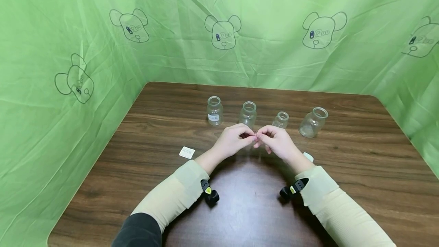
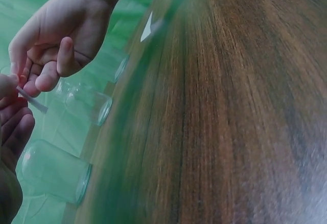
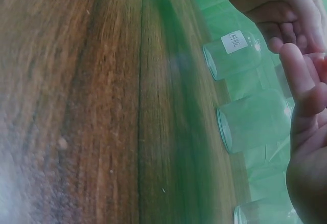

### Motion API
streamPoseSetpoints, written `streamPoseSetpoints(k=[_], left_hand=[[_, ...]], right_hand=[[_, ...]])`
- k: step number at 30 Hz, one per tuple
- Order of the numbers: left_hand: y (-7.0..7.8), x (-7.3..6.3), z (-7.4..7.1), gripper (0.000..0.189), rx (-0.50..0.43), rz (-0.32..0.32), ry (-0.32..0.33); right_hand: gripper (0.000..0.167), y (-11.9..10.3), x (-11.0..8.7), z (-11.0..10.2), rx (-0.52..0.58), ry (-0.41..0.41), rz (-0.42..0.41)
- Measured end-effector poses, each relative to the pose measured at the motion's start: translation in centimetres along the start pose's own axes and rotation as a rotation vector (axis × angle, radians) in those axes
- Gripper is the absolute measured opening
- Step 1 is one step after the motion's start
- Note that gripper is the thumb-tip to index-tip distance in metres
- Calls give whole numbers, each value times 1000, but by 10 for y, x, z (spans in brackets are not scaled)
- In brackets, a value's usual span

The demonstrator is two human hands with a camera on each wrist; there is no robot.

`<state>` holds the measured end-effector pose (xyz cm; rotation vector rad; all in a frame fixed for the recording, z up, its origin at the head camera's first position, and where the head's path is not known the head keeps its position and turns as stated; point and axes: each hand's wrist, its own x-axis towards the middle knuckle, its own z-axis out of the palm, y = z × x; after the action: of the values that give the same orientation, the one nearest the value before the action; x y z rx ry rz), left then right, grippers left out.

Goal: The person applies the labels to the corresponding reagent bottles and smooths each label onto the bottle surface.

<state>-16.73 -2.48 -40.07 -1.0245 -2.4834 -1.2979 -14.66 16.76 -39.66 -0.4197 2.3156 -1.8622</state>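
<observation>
Both hands meet fingertip to fingertip in front of the glass jars. My left hand (image 1: 234, 139) and my right hand (image 1: 277, 142) pinch a small whitish strip (image 2: 34, 101), which looks like a label or slip of paper; fingers cover much of it. Just beyond the hands stand a clear jar (image 1: 247, 113) and a smaller clear jar (image 1: 281, 119), both partly hidden by them. To the left is a jar (image 1: 215, 106) bearing a white label with writing (image 3: 234, 42). At the right, another open clear jar (image 1: 313, 123) stands apart.
A white slip of paper with writing (image 1: 186, 152) lies on the wooden table (image 1: 154, 132) left of the hands. Another white piece (image 1: 308, 157) is partly hidden behind the right forearm. Green cloth (image 1: 267, 60) hangs along the table's back and sides.
</observation>
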Motion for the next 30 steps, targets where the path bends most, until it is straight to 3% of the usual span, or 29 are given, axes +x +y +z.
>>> streamPoseSetpoints(k=[8,18,24,30], left_hand=[[0,-1,0,7,0,-11,-3],[3,-3,2,4,-55,-5,8],[6,-2,0,4,-89,-46,8],[6,-2,0,5,-180,-170,8]], right_hand=[[15,1,0,0,-19,-9,19],[8,-9,-3,5,-164,-40,-38],[7,-8,-3,7,-189,-47,-88],[5,-9,-3,7,-170,-6,-67]])
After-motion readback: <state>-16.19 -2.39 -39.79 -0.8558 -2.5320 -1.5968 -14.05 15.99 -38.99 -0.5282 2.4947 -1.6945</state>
